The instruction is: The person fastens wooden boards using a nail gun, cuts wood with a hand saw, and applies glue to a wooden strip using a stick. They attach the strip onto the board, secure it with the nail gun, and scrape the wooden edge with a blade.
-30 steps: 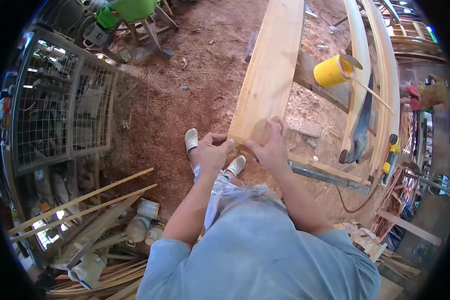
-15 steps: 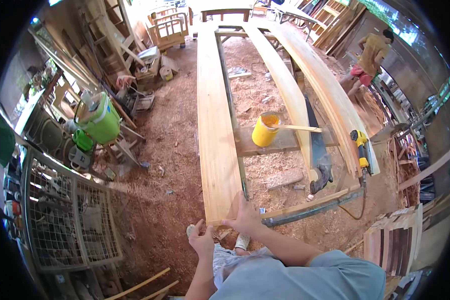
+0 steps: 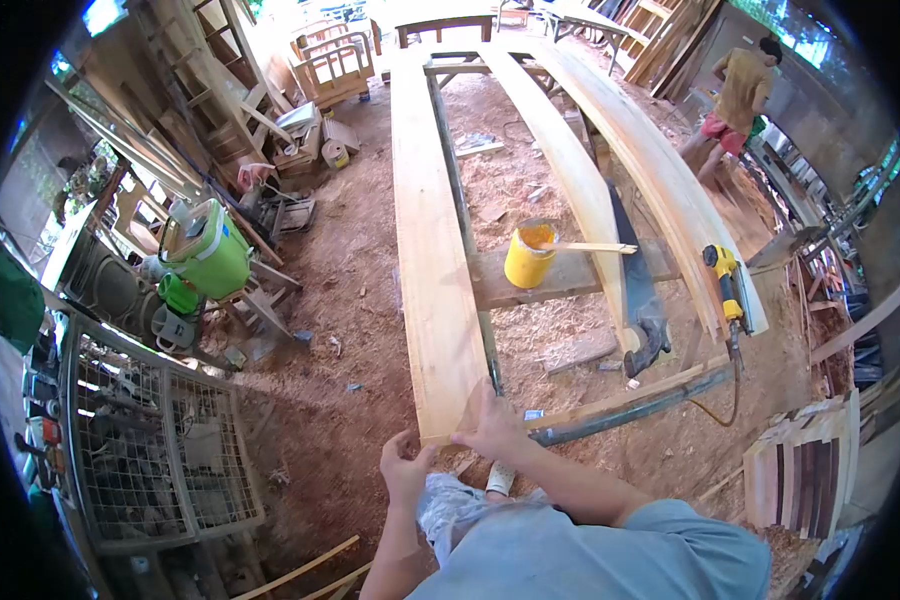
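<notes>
A long pale wooden plank (image 3: 438, 260) stretches away from me on the left side of a frame. My left hand (image 3: 406, 468) is at its near left corner, thumb and fingers curled against the wood. Gripping the near right corner is my right hand (image 3: 492, 426), its thumb on the end and its fingers along the right edge. Beyond it, a yellow tin (image 3: 530, 262) with orange contents stands on a crosspiece, a flat stick (image 3: 595, 247) lying over its rim. A handsaw (image 3: 638, 285) rests beside a narrower curved plank (image 3: 560, 150).
On the wide right-hand boards (image 3: 650, 170) lies a yellow power tool (image 3: 725, 285) with a hose. A green bucket (image 3: 210, 255) stands at left above a wire mesh panel (image 3: 160, 445). Striped wood pieces (image 3: 802, 470) are at lower right. A person (image 3: 735, 100) stands far right.
The view has shifted and tilted slightly. Both hands remain at the plank's near end, with only a small change in the left fingers. The person at far right has moved a little.
</notes>
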### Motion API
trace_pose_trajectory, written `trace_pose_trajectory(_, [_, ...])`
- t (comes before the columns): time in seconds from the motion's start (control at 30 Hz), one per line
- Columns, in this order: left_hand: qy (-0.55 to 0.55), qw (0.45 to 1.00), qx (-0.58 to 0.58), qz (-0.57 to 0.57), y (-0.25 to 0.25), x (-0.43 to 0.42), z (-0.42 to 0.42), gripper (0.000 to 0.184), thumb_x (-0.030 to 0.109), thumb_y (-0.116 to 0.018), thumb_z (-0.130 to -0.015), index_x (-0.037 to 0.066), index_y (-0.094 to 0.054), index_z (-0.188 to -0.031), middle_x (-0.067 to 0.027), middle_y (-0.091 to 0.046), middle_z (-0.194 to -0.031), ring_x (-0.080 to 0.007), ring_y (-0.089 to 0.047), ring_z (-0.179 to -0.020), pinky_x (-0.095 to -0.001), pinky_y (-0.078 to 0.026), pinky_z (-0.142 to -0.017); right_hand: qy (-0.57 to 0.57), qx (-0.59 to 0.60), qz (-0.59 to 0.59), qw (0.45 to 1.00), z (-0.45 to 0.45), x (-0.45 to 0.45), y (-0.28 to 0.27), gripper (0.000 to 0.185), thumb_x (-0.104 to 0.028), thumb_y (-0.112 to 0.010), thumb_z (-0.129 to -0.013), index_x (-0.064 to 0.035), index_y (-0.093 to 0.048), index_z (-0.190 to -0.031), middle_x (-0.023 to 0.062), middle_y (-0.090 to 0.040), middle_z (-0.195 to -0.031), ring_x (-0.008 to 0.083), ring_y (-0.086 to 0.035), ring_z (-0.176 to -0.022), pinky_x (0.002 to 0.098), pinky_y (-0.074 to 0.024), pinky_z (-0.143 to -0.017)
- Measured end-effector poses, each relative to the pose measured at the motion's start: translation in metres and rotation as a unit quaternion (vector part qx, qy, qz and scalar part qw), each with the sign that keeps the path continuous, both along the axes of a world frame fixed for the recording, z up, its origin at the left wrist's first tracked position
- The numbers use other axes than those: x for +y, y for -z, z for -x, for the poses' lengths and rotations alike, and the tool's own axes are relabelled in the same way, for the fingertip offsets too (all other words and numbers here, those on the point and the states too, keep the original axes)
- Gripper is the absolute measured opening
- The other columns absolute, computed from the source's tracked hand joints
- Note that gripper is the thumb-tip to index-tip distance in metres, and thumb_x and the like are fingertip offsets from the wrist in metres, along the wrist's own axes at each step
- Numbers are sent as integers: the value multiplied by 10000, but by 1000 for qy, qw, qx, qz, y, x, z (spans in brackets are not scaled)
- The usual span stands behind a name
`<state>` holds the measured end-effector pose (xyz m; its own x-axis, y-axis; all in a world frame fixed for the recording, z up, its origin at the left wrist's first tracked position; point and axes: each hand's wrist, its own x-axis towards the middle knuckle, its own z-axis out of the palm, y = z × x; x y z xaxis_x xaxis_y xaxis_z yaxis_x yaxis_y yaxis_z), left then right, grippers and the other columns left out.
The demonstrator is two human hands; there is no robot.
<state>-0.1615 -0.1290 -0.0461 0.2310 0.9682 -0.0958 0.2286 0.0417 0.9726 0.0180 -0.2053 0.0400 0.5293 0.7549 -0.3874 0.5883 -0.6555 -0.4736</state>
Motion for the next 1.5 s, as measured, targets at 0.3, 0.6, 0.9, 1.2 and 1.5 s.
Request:
trace_pose_trajectory(0.3, [144, 973, 95, 154, -42, 28, -4, 340, 124, -835, -767, -89, -710, -1003, -152, -746, -893, -158, -708, -748, -316, -578, -692, 14, -24, -69, 997, 3, -6, 25, 1242, -524, -844, -677, -23, -132, -1562, 290, -533, -1309, 470, -509, -1234, 651, -325, -1034])
trace_pose_trajectory(0.6, [215, 948, 109, 209, -56, 38, -4, 323, 87, -825, -785, -100, -698, -1016, -121, -679, -983, -162, -694, -805, -287, -575, -691, 119, 22, -218, 969, 60, -75, 8, 671, -338, -744, -878, -17, -441, -1384, 134, -612, -1124, 283, -595, -1016, 429, -482, -886])
trace_pose_trajectory(0.9, [407, 865, 187, 226, -36, 81, -8, 382, 188, -853, -748, -71, -719, -994, -134, -753, -881, -168, -700, -749, -307, -555, -701, 559, 478, -360, 574, 115, -11, 53, 330, -165, -645, -970, -54, -532, -1260, 31, -625, -1036, 120, -598, -870, 300, -508, -780])
trace_pose_trajectory(1.2, [401, 869, 143, 252, -28, 104, 8, 404, 303, -762, -871, -66, -705, -1025, -118, -738, -886, -163, -680, -761, -316, -543, -702, 562, 394, -410, 600, 123, 4, 59, 278, -108, -637, -969, 29, -567, -1202, 92, -656, -1107, 164, -626, -991, 317, -504, -888])
trace_pose_trajectory(1.5, [314, 816, -11, 485, -70, 75, 30, 705, 502, -371, -1070, -133, -517, -1338, -211, -593, -1349, -265, -527, -1309, -409, -338, -1152, 559, 369, -355, 653, 119, 1, 56, 253, -211, -603, -1009, -39, -578, -1193, 58, -680, -1002, 157, -671, -823, 306, -563, -684])
